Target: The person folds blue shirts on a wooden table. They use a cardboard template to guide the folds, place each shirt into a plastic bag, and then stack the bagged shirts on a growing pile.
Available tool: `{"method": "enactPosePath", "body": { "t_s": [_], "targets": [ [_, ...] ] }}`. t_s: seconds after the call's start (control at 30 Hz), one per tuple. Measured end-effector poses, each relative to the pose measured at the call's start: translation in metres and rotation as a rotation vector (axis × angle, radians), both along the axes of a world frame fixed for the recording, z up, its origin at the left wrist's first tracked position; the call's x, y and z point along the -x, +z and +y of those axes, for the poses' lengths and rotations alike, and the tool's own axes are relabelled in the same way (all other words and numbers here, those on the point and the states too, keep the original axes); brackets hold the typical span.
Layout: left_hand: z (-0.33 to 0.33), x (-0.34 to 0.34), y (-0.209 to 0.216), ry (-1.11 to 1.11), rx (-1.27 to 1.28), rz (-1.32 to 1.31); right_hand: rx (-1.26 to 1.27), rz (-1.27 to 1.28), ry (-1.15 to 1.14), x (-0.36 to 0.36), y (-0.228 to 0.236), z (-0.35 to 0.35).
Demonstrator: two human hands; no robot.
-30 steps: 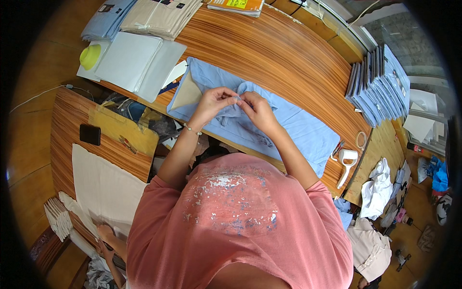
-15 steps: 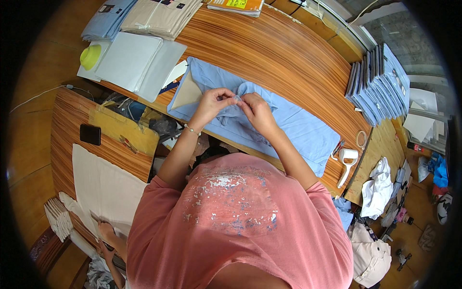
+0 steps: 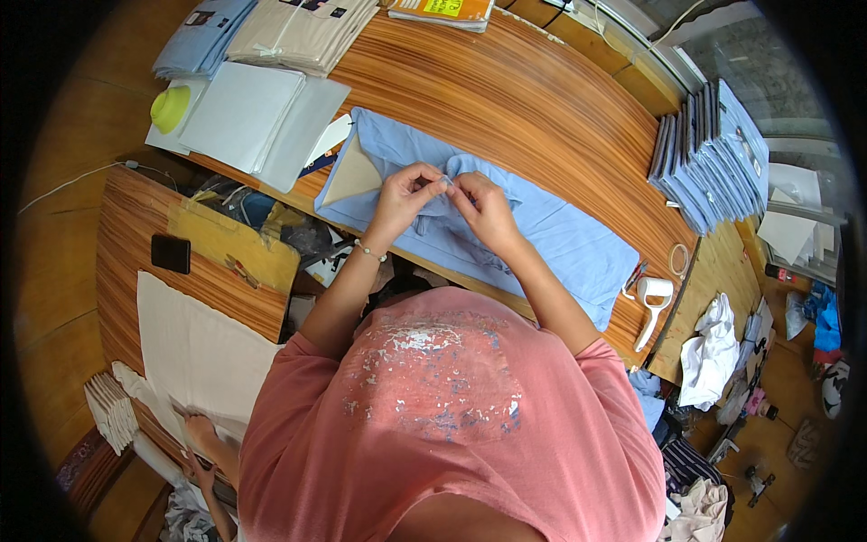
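Note:
A light blue garment [image 3: 578, 257] lies lengthwise along the near edge of the wooden table. A beige panel [image 3: 355, 173] shows at its left end. Over the garment's left half, my left hand [image 3: 404, 199] pinches a raised bit of blue fabric between thumb and fingers. Close beside it, my right hand [image 3: 486, 210] grips the same bit of cloth, so the fingertips of both hands almost meet. Which part of the garment is pinched is hidden by the fingers.
White sheets [image 3: 248, 113], folded beige garments [image 3: 293, 36] and folded blue garments [image 3: 203, 36] sit at left. Packaged blue garments [image 3: 713, 158] stand at right, beyond a white handled tool [image 3: 652, 307] and a tape roll [image 3: 678, 260]. Another person's hand [image 3: 203, 432] touches beige cloth [image 3: 203, 352] at lower left.
My hands stay nearly in place, with slight shifts of the fingers on the cloth. At lower right the pale garment has dropped lower, showing dark striped cloth.

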State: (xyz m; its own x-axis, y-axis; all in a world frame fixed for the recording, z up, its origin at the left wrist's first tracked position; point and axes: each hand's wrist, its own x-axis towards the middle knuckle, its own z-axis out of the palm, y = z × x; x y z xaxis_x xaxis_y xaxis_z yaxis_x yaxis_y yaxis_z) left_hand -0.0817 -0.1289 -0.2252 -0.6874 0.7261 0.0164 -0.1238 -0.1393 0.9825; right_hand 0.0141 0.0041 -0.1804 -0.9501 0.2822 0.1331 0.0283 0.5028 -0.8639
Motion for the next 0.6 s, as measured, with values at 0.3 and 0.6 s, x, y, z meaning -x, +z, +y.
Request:
{"method": "enactPosePath", "body": {
  "t_s": [0.3,0.6],
  "targets": [
    [0.005,-0.009,0.007,0.223,0.142,0.387,-0.022,0.075,-0.122,0.005,-0.007,-0.008],
    [0.011,0.001,0.021,0.21,0.082,0.401,0.046,0.044,-0.134,0.007,-0.009,-0.002]
  ]
}}
